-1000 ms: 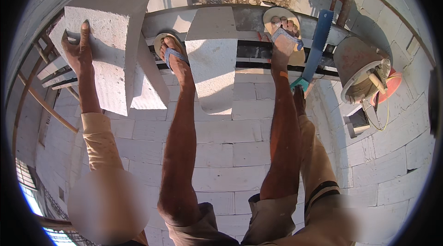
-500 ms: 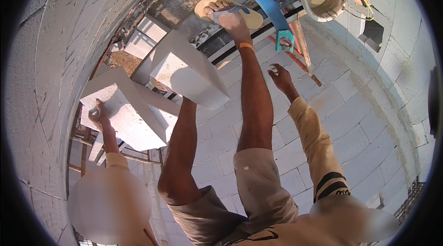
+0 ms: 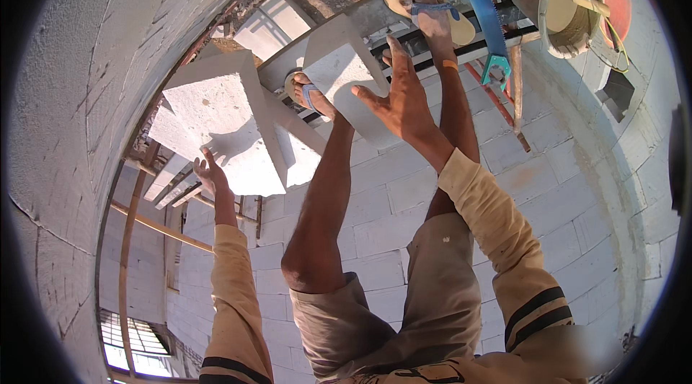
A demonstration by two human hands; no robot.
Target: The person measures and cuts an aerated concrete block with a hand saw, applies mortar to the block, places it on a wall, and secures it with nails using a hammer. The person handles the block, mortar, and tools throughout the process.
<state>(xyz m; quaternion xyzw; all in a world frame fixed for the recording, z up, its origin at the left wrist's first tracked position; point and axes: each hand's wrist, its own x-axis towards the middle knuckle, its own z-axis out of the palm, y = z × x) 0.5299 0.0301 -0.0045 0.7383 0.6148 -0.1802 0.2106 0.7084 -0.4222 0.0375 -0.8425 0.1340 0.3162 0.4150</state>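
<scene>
A large white aerated concrete block stands at the left, its pale face patched with shadow. My left hand is at its lower edge, fingers stretched out; I cannot tell if they press on it. A second block lies beside my left foot, near the middle. Above its right side my right hand is spread wide with nothing in it, covering part of the block. Whether it touches the block is unclear. More block pieces sit behind the large one.
A hand saw with a blue blade and teal handle lies near my right sandalled foot. Farther right are a bucket of mortar and a red bucket. Wooden poles stand at the left, below a block wall.
My right hand has moved left and up, from beside my leg to over the middle block, and spread its fingers. My left hand has slid to the large block's lower edge. The view has shifted.
</scene>
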